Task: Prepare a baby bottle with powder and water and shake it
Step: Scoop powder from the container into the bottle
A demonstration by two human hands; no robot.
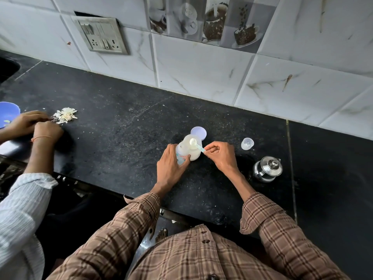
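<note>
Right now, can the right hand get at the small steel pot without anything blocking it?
Probably yes. Bare counter lies between the right hand and the steel pot, but that hand must first release the scoop.

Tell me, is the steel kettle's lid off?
No, the lid sits closed on the steel kettle, which stands untouched to the right of both hands.

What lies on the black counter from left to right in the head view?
Blue plastic bowl → pile of pale peelings → clear baby bottle gripped by left hand → right hand pinching the scoop → small clear plastic cap → steel lidded pot.
</note>
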